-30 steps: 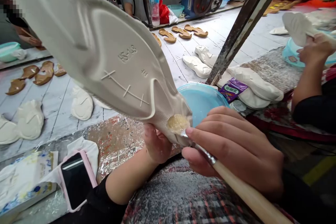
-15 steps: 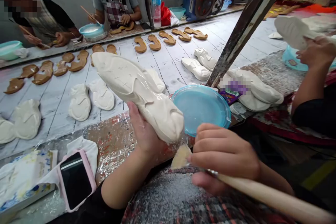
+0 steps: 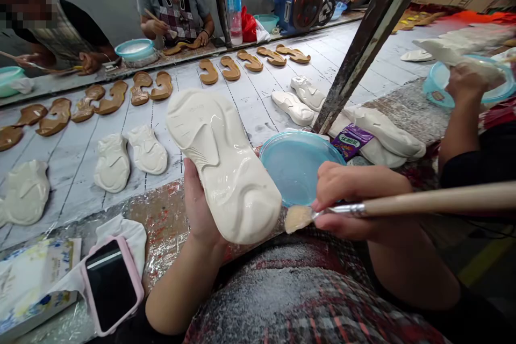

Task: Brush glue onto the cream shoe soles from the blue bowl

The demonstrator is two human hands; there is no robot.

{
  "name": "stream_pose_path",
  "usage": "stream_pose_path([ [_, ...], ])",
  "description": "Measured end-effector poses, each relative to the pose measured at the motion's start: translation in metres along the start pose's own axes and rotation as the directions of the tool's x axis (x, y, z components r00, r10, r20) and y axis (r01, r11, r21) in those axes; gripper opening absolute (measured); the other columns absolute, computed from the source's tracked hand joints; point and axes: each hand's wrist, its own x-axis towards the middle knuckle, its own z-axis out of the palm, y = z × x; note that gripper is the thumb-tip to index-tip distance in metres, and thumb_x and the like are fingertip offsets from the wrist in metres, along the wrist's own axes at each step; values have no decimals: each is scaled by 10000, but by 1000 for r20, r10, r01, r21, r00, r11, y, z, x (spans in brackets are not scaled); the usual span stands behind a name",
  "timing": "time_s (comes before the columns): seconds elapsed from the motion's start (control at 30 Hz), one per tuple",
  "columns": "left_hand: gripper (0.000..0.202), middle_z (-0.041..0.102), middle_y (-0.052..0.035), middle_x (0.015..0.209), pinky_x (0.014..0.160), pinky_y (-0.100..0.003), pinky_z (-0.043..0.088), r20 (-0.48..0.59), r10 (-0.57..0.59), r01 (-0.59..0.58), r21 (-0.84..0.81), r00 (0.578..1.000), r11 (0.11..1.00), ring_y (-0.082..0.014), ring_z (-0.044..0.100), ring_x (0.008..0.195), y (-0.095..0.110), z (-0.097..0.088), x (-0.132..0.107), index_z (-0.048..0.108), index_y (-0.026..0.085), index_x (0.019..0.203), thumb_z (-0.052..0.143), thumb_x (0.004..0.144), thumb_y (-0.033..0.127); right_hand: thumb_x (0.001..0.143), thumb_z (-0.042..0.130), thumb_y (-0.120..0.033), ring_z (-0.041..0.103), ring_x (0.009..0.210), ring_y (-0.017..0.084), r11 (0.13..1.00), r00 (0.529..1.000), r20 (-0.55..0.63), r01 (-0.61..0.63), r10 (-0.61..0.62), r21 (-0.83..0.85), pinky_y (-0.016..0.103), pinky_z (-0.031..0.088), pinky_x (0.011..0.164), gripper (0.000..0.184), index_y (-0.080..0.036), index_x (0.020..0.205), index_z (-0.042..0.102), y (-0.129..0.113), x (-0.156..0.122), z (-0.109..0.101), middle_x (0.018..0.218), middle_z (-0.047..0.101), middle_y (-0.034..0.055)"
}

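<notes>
My left hand [image 3: 197, 207] grips a glossy white moulded shoe sole [image 3: 223, 164] from below, and its wet-looking face is turned up towards me. My right hand [image 3: 355, 199] holds a wooden-handled flat brush [image 3: 423, 200] with pale, paste-laden bristles [image 3: 298, 219]. The bristles sit just beside the sole's lower end, and I cannot tell whether they touch it. A round blue plastic dish [image 3: 300, 166] lies just beyond my right hand. The sole hides my left fingers.
A long white board [image 3: 258, 113] carries rows of white and tan sole pieces. A phone in a pink case [image 3: 110, 285] lies near my left arm. Several co-workers [image 3: 173, 5] work with brushes across the board, and a dark metal post [image 3: 371, 48] rises to the right.
The sole has turned from showing its marked underside to showing its glossy face. The brush has left the sole's surface, and its handle has swung round to point right.
</notes>
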Motion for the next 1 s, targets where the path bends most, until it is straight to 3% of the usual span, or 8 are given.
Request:
stream_pose_path([
  [0.1,781,770,-99,1054,831,-401,634,69,23,-25,32,997,999,-267,738,919,-4,-2,-9,726,182,1153,251,953,769,886,766,-454,535,400,101,965,946,-239,-174,220,198,249,417,428,341,-203,680,666,6,3,9,510,625,-31],
  [0.17,790,770,-97,1073,853,-404,636,107,22,-25,31,994,999,-268,740,909,-6,-5,-13,733,181,1166,318,919,807,877,782,-435,525,383,102,962,900,-352,-208,258,175,238,393,390,378,-207,615,632,8,6,14,463,592,-35],
  [0.33,869,749,-161,1157,1051,-509,550,183,-49,51,-4,982,999,-420,636,1238,-14,-11,-15,713,166,1190,478,784,897,830,819,-466,537,416,110,986,955,-260,-111,139,121,265,411,404,329,-225,650,685,4,12,18,511,622,-28],
  [0.47,727,716,-104,1300,1173,-502,456,205,-15,30,-70,979,997,-387,486,1427,-21,-10,-18,711,225,1223,544,835,817,844,814,-442,527,430,104,998,924,-379,-48,56,30,266,389,410,376,-216,598,642,5,20,18,514,615,-24],
  [0.6,612,733,-57,1294,1150,-411,494,227,-33,47,-55,973,997,-309,607,1325,-27,-23,-22,733,237,1242,568,898,716,828,837,-434,546,467,98,994,933,-347,76,-98,-77,274,442,466,372,-205,614,637,6,32,18,542,633,-25],
  [0.73,774,755,-82,1240,1036,-441,584,306,-184,184,27,934,983,-340,711,1159,-35,-56,-19,723,249,1292,511,834,837,833,804,-532,525,454,108,975,817,-556,34,-154,-221,298,426,449,446,-225,588,592,7,43,10,537,586,-21],
  [0.87,800,745,-70,1267,1056,-456,566,283,-240,230,70,929,971,-353,687,1204,-39,-82,-18,728,293,1289,512,788,877,832,777,-592,485,409,93,983,870,-476,47,-126,-175,285,392,403,492,-226,570,581,6,51,3,491,556,-32],
  [1.0,722,744,-55,1272,1001,-440,601,305,-294,281,87,906,956,-336,712,1160,-40,-98,-22,745,317,1271,521,822,837,837,786,-564,462,381,91,992,837,-533,79,-122,-103,286,370,393,500,-219,557,558,10,56,0,461,527,-41],
])
